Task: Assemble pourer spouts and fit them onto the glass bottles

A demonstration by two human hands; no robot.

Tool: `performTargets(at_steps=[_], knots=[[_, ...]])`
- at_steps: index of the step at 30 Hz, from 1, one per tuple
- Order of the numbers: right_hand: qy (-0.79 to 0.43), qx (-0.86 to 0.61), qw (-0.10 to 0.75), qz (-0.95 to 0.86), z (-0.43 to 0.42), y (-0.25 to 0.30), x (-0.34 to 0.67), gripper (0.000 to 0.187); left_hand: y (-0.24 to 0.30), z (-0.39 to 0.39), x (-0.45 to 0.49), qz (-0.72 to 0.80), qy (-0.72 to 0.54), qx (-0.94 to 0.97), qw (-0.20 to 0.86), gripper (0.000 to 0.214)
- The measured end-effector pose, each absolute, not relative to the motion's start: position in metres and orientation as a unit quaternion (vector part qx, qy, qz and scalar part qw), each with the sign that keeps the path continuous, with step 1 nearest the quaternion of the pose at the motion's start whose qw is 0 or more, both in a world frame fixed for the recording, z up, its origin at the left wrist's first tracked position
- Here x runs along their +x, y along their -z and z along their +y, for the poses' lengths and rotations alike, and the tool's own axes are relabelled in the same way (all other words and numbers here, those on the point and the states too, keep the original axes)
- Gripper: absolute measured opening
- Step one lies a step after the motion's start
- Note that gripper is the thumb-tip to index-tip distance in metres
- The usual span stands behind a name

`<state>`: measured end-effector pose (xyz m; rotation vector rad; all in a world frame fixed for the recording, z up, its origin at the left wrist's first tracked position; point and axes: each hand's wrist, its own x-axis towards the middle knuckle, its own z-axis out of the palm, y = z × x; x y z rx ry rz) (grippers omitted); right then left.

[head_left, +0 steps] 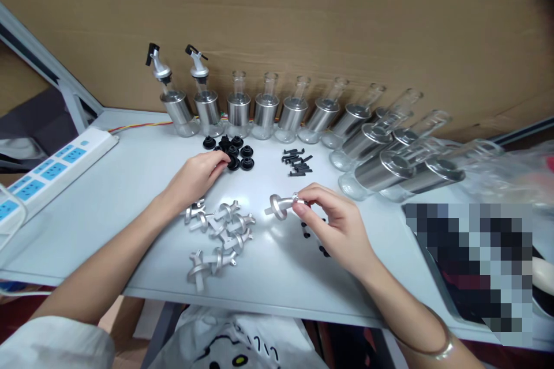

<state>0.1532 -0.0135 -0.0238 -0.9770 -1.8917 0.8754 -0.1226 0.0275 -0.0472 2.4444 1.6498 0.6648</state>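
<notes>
My right hand (335, 220) pinches a silver metal pourer spout (280, 206) by its narrow end and holds it just above the white table (130, 184). My left hand (197, 176) reaches to the pile of black rubber stoppers (236, 153), fingertips curled on one at the pile's near edge. A heap of several more silver spouts (219, 236) lies between my forearms. A small pile of black plastic levers (296, 162) sits behind my right hand. A few tiny black parts (322, 251) lie partly under my right hand.
A row of glass bottles with steel sleeves (277, 112) lines the cardboard wall; the two leftmost (190, 98) carry fitted pourers, and those at right (398, 155) lean over. A white power strip (52, 170) lies at left. Plastic bags (519, 167) sit at right.
</notes>
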Motion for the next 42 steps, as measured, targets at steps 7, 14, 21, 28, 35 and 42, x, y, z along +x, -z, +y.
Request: performTargets(at_steps=[7, 14, 21, 28, 35, 42], knots=[[-0.348, -0.392, 0.414, -0.744, -0.014, 0.023, 0.153, 0.01, 0.04, 0.025, -0.121, 0.552, -0.239, 0.799, 0.005, 0.023], [-0.356, -0.411, 0.432, -0.719, -0.01, 0.026, 0.154, 0.011, 0.025, 0.002, -0.102, 0.483, -0.342, 0.805, 0.045, 0.014], [-0.377, -0.425, 0.459, -0.683, -0.01, 0.025, 0.153, 0.008, 0.023, -0.023, -0.08, 0.384, -0.398, 0.817, 0.161, 0.015], [-0.402, -0.388, 0.466, -0.686, -0.011, 0.022, 0.154, 0.007, 0.028, -0.026, -0.075, 0.353, -0.413, 0.818, 0.189, 0.017], [-0.403, -0.388, 0.456, -0.692, -0.012, 0.022, 0.153, 0.007, 0.031, -0.027, -0.072, 0.304, -0.464, 0.793, 0.251, 0.025], [-0.437, -0.388, 0.382, -0.716, -0.011, 0.026, 0.155, 0.015, 0.031, -0.029, -0.068, 0.331, -0.521, 0.722, 0.312, 0.022]])
